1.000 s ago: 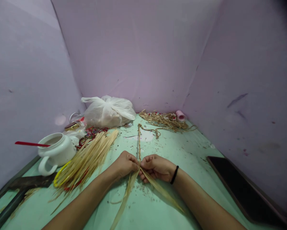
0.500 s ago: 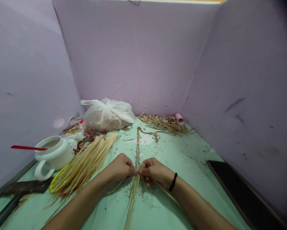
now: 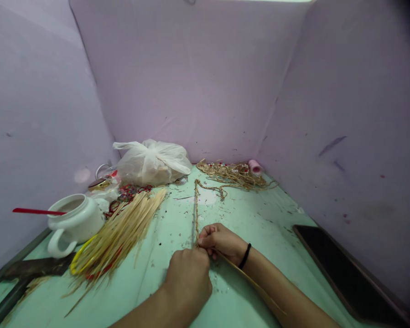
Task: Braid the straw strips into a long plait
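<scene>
The right hand (image 3: pixel 221 240) rests knuckles-up on the green worktop (image 3: pixel 259 218), fingers curled tight on the near end of a braided straw cord (image 3: pixel 196 209) that runs straight away toward the back wall. The left hand (image 3: pixel 188 279) is fisted just in front of it, closed over the loose straw strips (image 3: pixel 256 287) trailing back under the right forearm. A straw bundle (image 3: pixel 122 230) and a white cup (image 3: pixel 76 221) lie to the left, a plastic bag (image 3: pixel 152 161) behind.

Small craft workstation, likely a home workshop. Green table (image 3: pixel 259 218) boxed in by lilac partition boards (image 3: pixel 191 82). Bundle of straw strips (image 3: pixel 122 232), heap of twisted cord (image 3: pixel 235 175), beads (image 3: pixel 131 191), white mug (image 3: pixel 75 221), plastic bag (image 3: pixel 152 161).
</scene>
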Available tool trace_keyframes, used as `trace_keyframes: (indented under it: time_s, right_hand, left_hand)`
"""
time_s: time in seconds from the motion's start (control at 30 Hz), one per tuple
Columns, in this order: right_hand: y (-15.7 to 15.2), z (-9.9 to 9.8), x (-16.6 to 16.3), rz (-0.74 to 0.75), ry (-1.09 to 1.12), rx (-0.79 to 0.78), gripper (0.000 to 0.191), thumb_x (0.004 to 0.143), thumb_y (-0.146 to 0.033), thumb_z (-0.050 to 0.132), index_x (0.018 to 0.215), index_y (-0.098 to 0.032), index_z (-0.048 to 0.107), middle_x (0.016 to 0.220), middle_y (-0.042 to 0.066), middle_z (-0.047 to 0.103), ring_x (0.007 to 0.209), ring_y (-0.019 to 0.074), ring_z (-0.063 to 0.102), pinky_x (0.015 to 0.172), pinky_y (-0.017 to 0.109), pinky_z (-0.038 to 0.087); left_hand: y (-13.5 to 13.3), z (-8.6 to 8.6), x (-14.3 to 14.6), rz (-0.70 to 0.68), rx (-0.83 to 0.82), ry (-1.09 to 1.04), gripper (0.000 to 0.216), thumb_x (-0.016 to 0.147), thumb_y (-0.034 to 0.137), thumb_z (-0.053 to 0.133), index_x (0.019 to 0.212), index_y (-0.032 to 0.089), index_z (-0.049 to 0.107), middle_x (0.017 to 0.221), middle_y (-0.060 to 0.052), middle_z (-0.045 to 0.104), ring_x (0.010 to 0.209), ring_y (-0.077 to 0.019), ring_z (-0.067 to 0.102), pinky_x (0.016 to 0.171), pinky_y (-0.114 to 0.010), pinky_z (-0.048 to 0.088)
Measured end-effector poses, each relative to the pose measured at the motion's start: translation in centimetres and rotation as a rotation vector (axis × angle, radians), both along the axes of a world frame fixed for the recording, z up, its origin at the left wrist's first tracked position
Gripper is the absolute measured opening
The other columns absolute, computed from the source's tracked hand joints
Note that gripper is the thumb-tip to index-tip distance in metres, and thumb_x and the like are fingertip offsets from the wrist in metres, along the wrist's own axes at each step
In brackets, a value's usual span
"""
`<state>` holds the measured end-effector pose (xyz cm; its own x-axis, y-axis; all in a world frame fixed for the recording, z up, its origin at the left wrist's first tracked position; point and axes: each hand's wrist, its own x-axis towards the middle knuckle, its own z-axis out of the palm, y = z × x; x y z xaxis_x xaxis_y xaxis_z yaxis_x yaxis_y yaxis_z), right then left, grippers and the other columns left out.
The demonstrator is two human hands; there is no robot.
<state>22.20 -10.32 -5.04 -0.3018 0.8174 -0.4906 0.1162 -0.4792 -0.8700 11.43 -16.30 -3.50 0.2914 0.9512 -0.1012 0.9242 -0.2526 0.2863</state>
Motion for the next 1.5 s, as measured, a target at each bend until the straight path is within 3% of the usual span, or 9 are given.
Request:
trace_keyframes:
  time_s: [0.13,0.23,0.3,0.4,0.5,0.7,0.93,1.07,1.5]
  right_hand:
    - [0.2,-0.6,0.2,0.036,0.05,0.017,0.009,0.054,-0.004,0.049,0.049,-0.012,0.05,0.031,-0.006,0.042,0.027,0.0038,0.034,0.028,0.015,0.026]
    - [0.3,-0.6,0.3,0.048,0.098,0.006,0.008,0.055,-0.005,0.051,0.049,-0.012,0.051,0.036,-0.004,0.048,0.027,0.0034,0.034,0.028,0.015,0.027]
    - [0.3,-0.4,0.4,0.054,0.113,-0.009,0.008,0.057,-0.007,0.051,0.049,-0.011,0.052,0.038,-0.003,0.05,0.027,0.0028,0.034,0.029,0.015,0.027]
    - [0.2,-0.2,0.5,0.078,0.132,-0.005,0.007,0.057,-0.009,0.052,0.05,-0.01,0.053,0.04,-0.002,0.051,0.028,0.0025,0.035,0.029,0.015,0.027]
    - [0.2,-0.2,0.7,0.098,0.14,0.017,0.003,0.055,-0.01,0.053,0.053,-0.01,0.054,0.043,-0.002,0.053,0.03,0.0032,0.038,0.03,0.015,0.029]
    - [0.3,-0.3,0.8,0.137,0.034,0.115,0.006,0.052,-0.009,0.051,0.057,-0.012,0.052,0.044,-0.004,0.053,0.033,0.0034,0.04,0.032,0.014,0.032]
    - [0.2,-0.2,0.7,0.202,-0.104,0.305,0.006,0.055,-0.008,0.05,0.058,-0.013,0.05,0.044,-0.005,0.049,0.035,0.0038,0.038,0.035,0.016,0.029]
    - [0.1,0.5,1.3,0.245,-0.306,0.409,0.004,0.059,-0.014,0.052,0.057,-0.012,0.055,0.043,-0.005,0.044,0.038,0.0034,0.035,0.037,0.016,0.026]
    - [-0.9,2.3,1.2,0.287,-0.378,0.274,0.016,0.06,-0.016,0.047,0.044,-0.015,0.046,0.036,-0.004,0.04,0.033,0.0053,0.033,0.037,0.02,0.026]
  left_hand:
    - [1.3,1.2,-0.9,-0.021,0.002,-0.081,0.028,0.072,0.03,0.044,0.07,0.013,0.065,0.065,-0.01,0.061,0.062,-0.0168,0.055,0.057,-0.024,0.034]
    - [3.6,2.5,-2.4,0.209,0.072,-0.293,0.031,0.074,0.032,0.041,0.064,0.012,0.062,0.061,-0.006,0.059,0.056,-0.0119,0.051,0.052,-0.022,0.032]
    - [4.9,2.9,-3.2,0.338,-0.168,-0.502,0.022,0.069,0.023,0.045,0.077,0.012,0.062,0.062,-0.002,0.06,0.042,-0.0071,0.045,0.044,-0.02,0.03]
    - [5.7,2.2,-3.4,0.335,-0.672,-0.742,0.022,0.059,0.016,0.049,0.078,0.01,0.061,0.053,0.0,0.056,0.03,-0.0051,0.037,0.033,-0.018,0.024]
    - [5.6,1.0,-3.0,0.277,-0.836,-0.893,0.013,0.053,0.013,0.052,0.063,0.008,0.059,0.05,-0.002,0.056,0.032,-0.0063,0.041,0.031,-0.017,0.027]
    - [5.8,-0.3,-2.9,0.334,-0.76,-0.894,0.007,0.052,0.014,0.051,0.052,0.009,0.055,0.04,-0.002,0.05,0.03,-0.0098,0.042,0.028,-0.02,0.03]
    - [5.9,0.0,-3.0,0.278,-0.61,-0.847,0.012,0.051,0.014,0.049,0.039,0.014,0.045,0.028,0.005,0.035,0.023,-0.0033,0.021,0.026,-0.018,0.01]
    - [5.7,0.1,-2.7,0.286,-0.567,-0.871,0.016,0.051,0.013,0.049,0.037,0.014,0.042,0.027,0.006,0.032,0.024,-0.0019,0.019,0.028,-0.018,0.009]
    - [5.6,-0.2,-2.5,0.277,-0.6,-0.866,0.013,0.05,0.015,0.047,0.037,0.015,0.043,0.028,0.005,0.034,0.024,-0.0029,0.019,0.028,-0.019,0.009]
